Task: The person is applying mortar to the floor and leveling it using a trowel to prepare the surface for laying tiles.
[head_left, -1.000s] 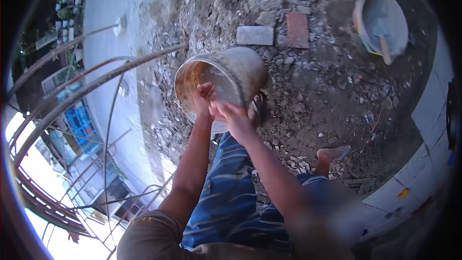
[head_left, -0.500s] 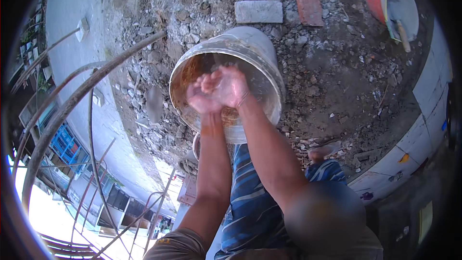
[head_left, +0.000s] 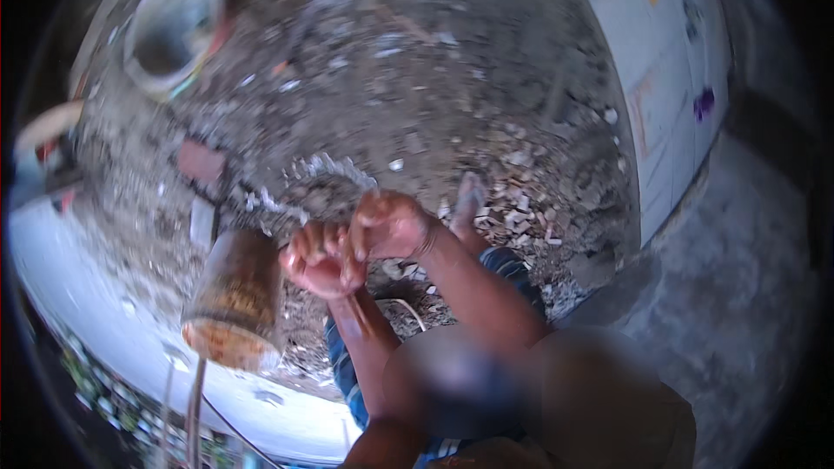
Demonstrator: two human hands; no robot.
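My left hand [head_left: 323, 260] and my right hand [head_left: 389, 226] are side by side in front of me, wet, with the palms showing and the fingers loosely curled. Both hold nothing; the fingers of one meet those of the other. Beyond them a streak of splashed water [head_left: 339, 167] hangs in the air over the rubble. Just left of my left hand a stained, dirty bucket [head_left: 239, 282] appears, its mouth toward the lower left. Motion blurs the view.
A pale basin [head_left: 169, 30] rests at the far left. A reddish brick [head_left: 201, 161] and a grey block [head_left: 203, 222] lie beyond the bucket. Broken chips [head_left: 517, 208] cover the ground by my foot [head_left: 470, 200]. A pale tiled ledge [head_left: 656, 61] runs along the right.
My view has turned to the right, so the bucket now appears at the left. Both hands have come out of the bucket's mouth, and water is flying off beyond them.
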